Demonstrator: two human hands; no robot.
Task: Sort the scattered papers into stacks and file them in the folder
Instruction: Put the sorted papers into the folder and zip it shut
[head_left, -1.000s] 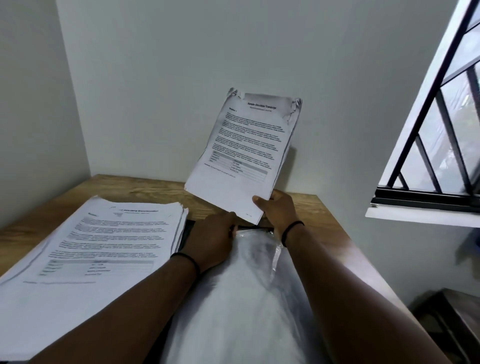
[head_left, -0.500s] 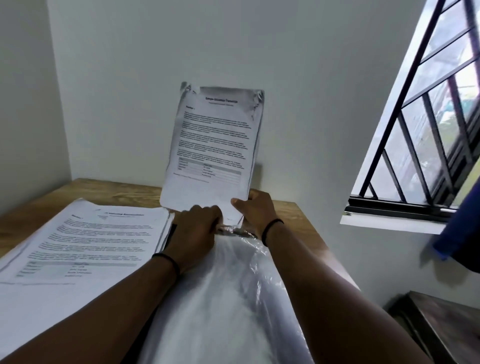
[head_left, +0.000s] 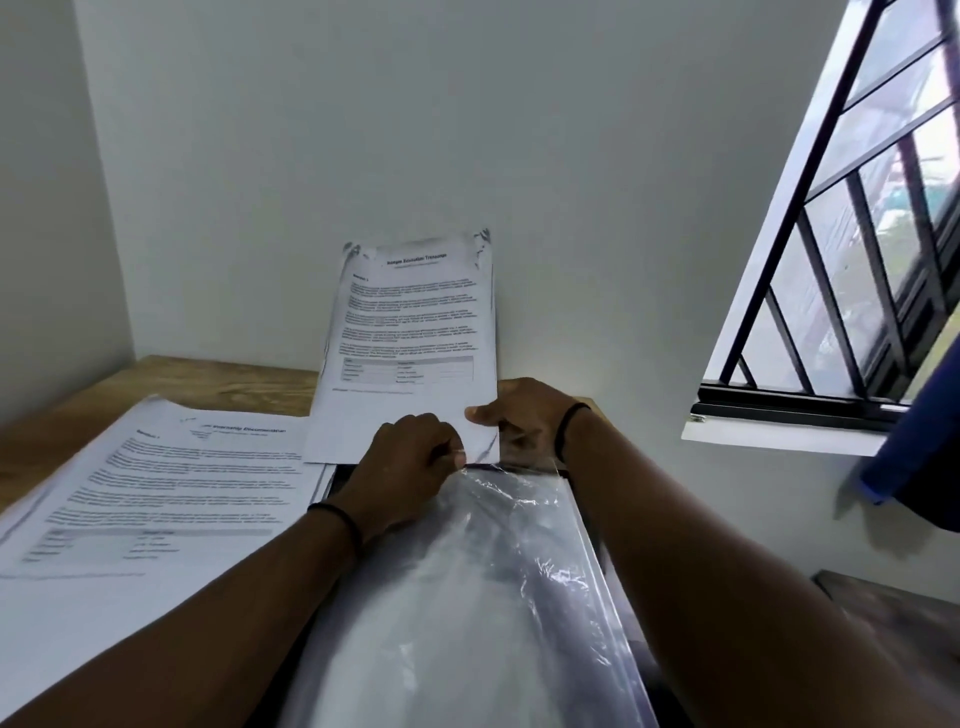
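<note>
The right hand (head_left: 524, 415) holds a thin sheaf of white printed paper sheets (head_left: 410, 343) upright at its lower right corner, thumb on the printed face and the remaining fingers curled behind the sheets. The sheaf stands nearly vertical in front of the pale grey wall (head_left: 467, 130), its top corners creased, and its lower edge sits at the far, open end of the clear, glossy plastic sleeve of the folder (head_left: 467, 597). The left hand (head_left: 410, 462) is curled, with the thumb and fingertips pinching the crinkled far edge of the plastic sleeve just below the sheaf's lower edge; whether those fingers also touch the paper cannot be determined. The folder lies on the light brown wooden table (head_left: 218, 382), extending from the near edge of the view toward the wall, with a dark cover edge visible along its right side. Just beside the folder on the left, a flat stack of white printed documents (head_left: 156, 499) rests on the table. Each wrist carries a thin black band. A black-barred window (head_left: 857, 234) occupies the right side, with blue fabric (head_left: 914, 447) hanging at its lower corner.
</note>
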